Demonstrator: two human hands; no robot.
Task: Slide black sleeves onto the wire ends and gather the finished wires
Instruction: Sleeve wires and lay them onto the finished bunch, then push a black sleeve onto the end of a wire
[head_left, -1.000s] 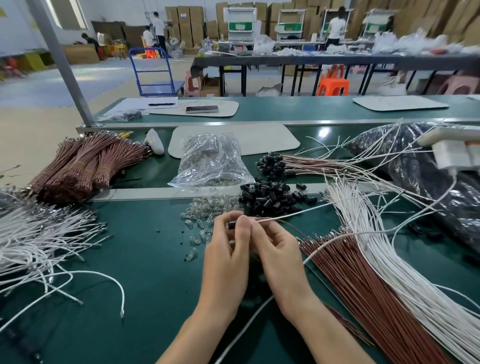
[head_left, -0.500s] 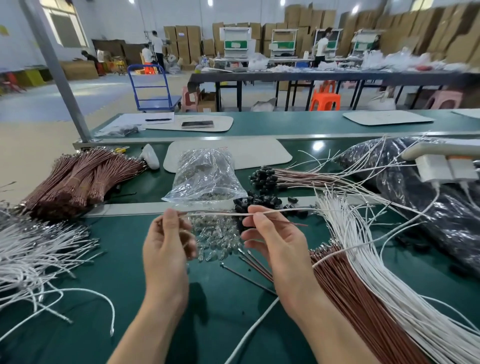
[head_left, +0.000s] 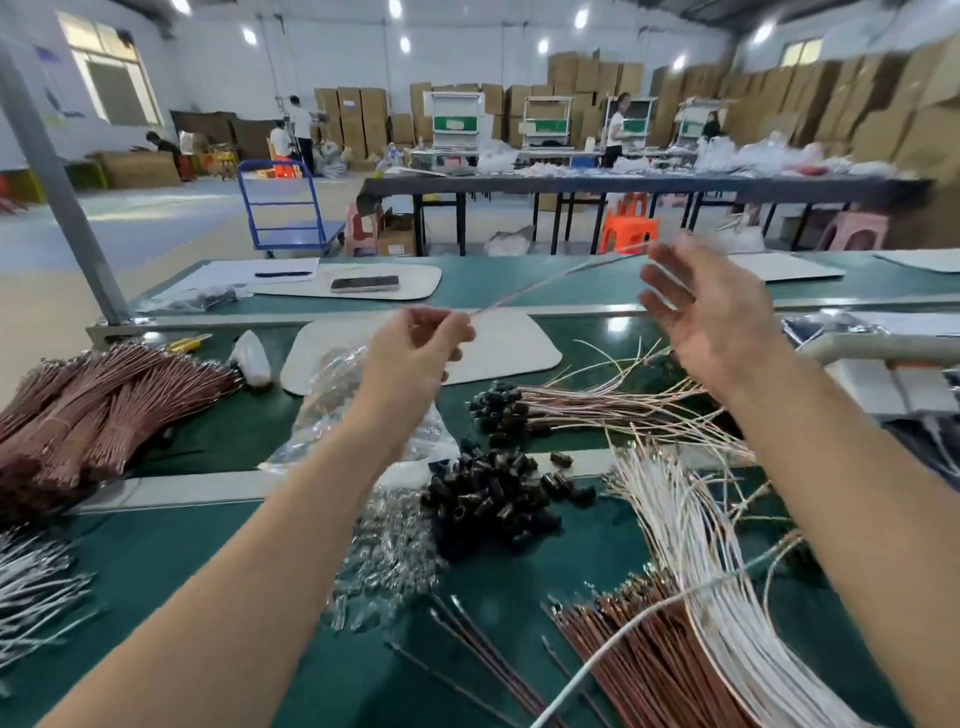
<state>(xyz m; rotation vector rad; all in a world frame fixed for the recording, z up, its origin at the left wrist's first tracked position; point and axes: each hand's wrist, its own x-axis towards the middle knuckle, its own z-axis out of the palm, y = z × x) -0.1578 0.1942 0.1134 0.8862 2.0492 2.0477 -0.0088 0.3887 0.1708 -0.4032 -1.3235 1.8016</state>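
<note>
My left hand (head_left: 415, 353) was raised above the worktop (head_left: 182, 561), thumb and forefinger pinching one end of a thin wire (head_left: 519, 292). The wire ran up and to the right through the air toward my right hand (head_left: 711, 322). That hand was lifted with its palm turned inward and its fingers spread and loose, gripping nothing (the far end of the wire was blurred there, so I could not tell whether it touched my fingertips).

Below my hands, the loose black sleeves (head_left: 493, 499) lay in a heap on the green surface. Just beside them were a scatter of small clear pieces (head_left: 384, 561) and a crumpled clear bag (head_left: 332, 405). Behind the heap lay the finished wires (head_left: 597, 405), gathered with their sleeved black ends bunched together and pointing left.

To the right, white wires (head_left: 691, 545) fanned toward me, overlapping a sheaf of brown wires (head_left: 649, 660) at the near edge. Tied brown bundles (head_left: 104, 395) sat far to my left, well apart from the sleeves, with a loose white tangle (head_left: 31, 587) in front of them. A white mat (head_left: 498, 343) lay beyond my left hand.
</note>
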